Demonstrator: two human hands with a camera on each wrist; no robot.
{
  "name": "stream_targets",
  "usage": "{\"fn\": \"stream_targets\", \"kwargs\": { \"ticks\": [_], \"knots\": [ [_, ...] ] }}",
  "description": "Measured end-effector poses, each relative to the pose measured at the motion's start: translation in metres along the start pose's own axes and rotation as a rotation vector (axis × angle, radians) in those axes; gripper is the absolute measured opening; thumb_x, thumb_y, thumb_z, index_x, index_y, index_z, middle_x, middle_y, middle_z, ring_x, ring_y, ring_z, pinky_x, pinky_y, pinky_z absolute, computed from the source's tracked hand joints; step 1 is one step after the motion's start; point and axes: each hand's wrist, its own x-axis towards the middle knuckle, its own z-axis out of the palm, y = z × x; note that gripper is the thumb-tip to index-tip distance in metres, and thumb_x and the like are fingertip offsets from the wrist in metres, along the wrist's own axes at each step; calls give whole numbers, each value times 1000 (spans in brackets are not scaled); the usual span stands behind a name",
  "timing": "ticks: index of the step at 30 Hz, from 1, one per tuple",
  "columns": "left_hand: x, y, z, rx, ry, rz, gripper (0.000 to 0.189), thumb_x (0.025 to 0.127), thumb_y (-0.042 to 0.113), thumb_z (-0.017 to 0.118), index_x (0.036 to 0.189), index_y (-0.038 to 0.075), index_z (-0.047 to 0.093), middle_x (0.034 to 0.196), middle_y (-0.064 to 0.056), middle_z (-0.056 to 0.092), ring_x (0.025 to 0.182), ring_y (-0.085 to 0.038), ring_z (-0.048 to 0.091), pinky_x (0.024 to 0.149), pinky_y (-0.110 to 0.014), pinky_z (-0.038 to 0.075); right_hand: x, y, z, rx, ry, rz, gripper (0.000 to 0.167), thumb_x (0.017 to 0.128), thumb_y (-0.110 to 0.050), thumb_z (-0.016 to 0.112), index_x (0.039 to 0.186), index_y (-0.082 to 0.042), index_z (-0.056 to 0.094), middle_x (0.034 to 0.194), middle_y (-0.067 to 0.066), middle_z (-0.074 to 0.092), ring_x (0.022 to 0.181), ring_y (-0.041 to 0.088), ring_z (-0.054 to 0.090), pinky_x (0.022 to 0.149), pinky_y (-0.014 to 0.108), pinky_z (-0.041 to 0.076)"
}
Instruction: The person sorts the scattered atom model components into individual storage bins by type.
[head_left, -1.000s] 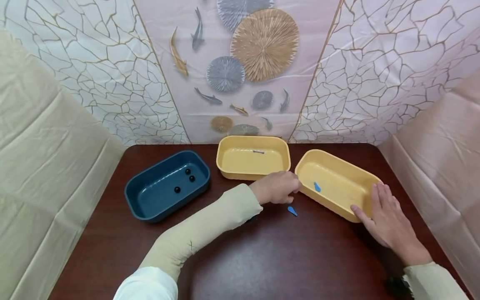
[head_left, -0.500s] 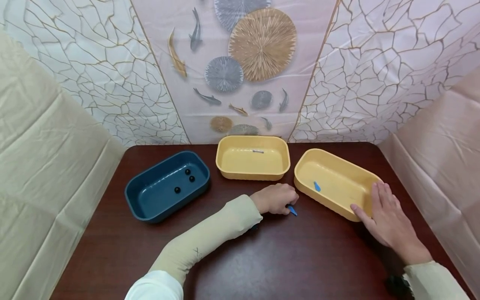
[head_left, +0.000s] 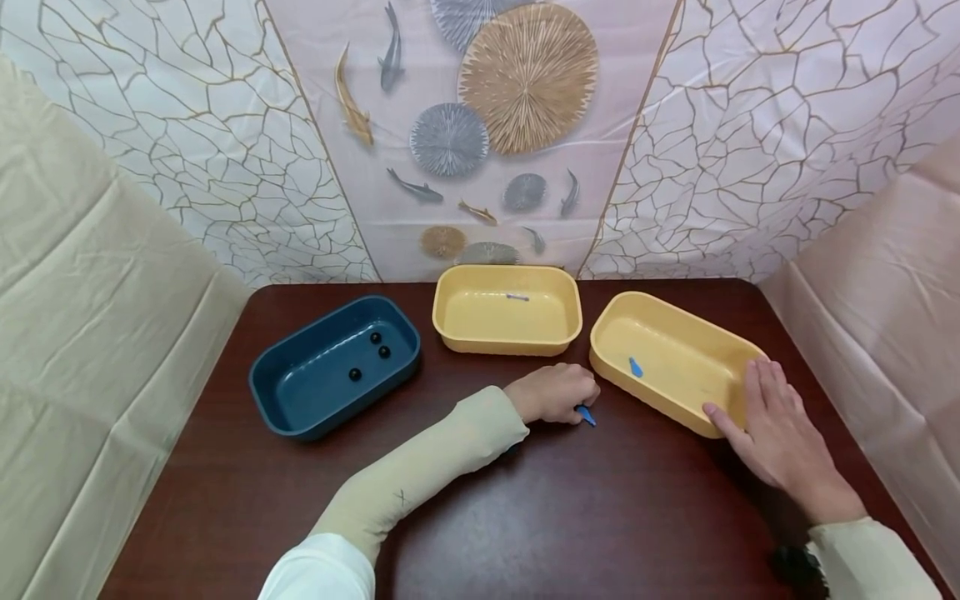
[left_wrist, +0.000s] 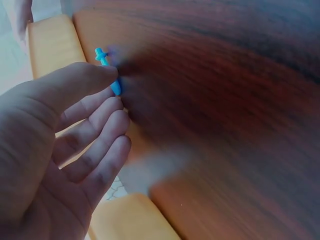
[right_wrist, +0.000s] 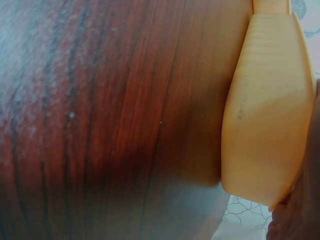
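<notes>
In the head view my left hand point(head_left: 553, 393) is low over the table, in front of the gap between two yellow bins. Its thumb and forefinger pinch a small blue plastic piece point(left_wrist: 116, 87), slim with a rounded end and a little crossbar near the other; the thumb covers part of it. My right hand point(head_left: 795, 437) rests with straight fingers on the right end of the right yellow bin point(head_left: 652, 393), thumb over the front rim. Inside that bin lies a similar blue piece point(head_left: 636, 367).
A middle yellow bin point(head_left: 510, 346) holds a small purplish stick point(head_left: 517, 297). To the left stands a dark blue bin point(head_left: 281, 417) with several black balls point(head_left: 355, 375). The dark wooden table point(head_left: 570, 517) ends at patterned cloth walls behind and plain cloth at the sides.
My left hand has come down and toward me from the right bin's left edge, and now pinches the blue piece on the table. The right hand keeps its place on the bin.
</notes>
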Motion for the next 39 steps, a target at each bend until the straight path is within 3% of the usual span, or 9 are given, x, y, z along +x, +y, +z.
{"fn": "stream_targets", "kwargs": {
  "ticks": [9, 20, 32, 39],
  "knots": [
    [6, 3, 2, 35, 3, 12, 30, 95, 22, 78, 74, 20, 56, 80, 8, 56, 77, -7, 53, 67, -21, 45, 0, -1, -1, 9, -2, 6, 95, 109, -50, 48, 164, 12, 3, 170, 41, 5, 161, 53, -4, 132, 64, -4],
    [9, 7, 4, 75, 25, 22, 27, 91, 21, 77, 75, 20, 55, 82, 7, 55, 75, -7, 51, 66, -22, 44, -1, -1, -2, 12, 0, 4, 95, 109, -50, 48, 164, 13, 3, 169, 42, 6, 161, 54, -3, 132, 64, -2],
    [6, 5, 8, 126, 90, 51, 26, 87, 21, 77, 73, 21, 55, 79, 8, 57, 72, -7, 53, 64, -23, 46, -1, -2, -2, 4, -4, 6, 95, 109, -50, 47, 163, 13, 3, 169, 42, 6, 161, 54, -3, 132, 65, -2],
    [6, 3, 9, 134, 127, 57, 34, 86, 20, 75, 67, 23, 47, 73, 9, 49, 67, -7, 44, 60, -23, 43, -1, -1, -2, -2, -4, 8, 95, 109, -50, 47, 164, 13, 3, 169, 41, 6, 161, 54, -3, 132, 65, -2]
  ]
}}
